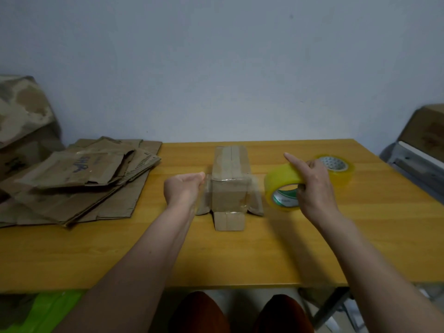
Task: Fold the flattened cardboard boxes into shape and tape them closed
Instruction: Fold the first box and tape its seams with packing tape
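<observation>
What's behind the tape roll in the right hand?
A second tape roll lies flat on the table behind the held tape roll. The right hand covers its near left edge, so any contact between the rolls can't be seen.

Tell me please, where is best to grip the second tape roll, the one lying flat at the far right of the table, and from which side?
Probably from above. The spare tape roll lies flat on the table with its core hole facing up, so a thumb can go into the hole and fingers on the outer rim. Its near-left side is blocked by the right hand.
</observation>
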`<state>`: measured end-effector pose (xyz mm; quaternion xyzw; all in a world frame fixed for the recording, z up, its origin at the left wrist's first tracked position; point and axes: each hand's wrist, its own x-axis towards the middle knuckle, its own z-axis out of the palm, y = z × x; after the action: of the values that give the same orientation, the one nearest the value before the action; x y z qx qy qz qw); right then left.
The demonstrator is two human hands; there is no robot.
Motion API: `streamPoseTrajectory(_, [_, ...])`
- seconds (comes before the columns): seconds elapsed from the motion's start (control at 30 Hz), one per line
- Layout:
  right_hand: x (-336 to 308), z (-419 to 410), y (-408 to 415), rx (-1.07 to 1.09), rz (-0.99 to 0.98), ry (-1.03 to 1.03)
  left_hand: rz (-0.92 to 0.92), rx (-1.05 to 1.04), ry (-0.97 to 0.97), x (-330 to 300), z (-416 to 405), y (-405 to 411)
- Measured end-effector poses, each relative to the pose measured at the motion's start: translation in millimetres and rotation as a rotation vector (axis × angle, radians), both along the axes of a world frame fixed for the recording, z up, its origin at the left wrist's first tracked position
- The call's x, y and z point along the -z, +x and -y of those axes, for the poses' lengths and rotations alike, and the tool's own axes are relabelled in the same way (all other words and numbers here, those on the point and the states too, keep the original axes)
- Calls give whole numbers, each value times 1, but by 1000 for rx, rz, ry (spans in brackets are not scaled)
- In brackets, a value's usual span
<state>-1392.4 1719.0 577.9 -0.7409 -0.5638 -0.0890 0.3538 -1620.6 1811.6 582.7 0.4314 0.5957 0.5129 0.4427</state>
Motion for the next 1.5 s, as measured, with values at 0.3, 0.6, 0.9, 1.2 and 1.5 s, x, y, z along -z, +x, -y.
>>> streamPoseTrajectory(0.3, [22, -29, 6, 53, 4, -193, -51, 15, -86, 21, -23, 6])
streamPoseTrajectory(0.6, [36, -45, -6, 26, 23, -308, 72, 44, -182, 47, -25, 19])
streamPoseTrajectory(0.9, [34, -47, -15, -4, -36, -325, -170, 9, -273, 38, -40, 24])
streamPoseTrajectory(1.2, [33, -46, -25, -191, -133, -391, -818, 368, 389, 5, -36, 25])
streamPoseTrajectory(1.5, [23, -31, -33, -548, -742, -524, -1549, 548, 236, -4, -55, 55])
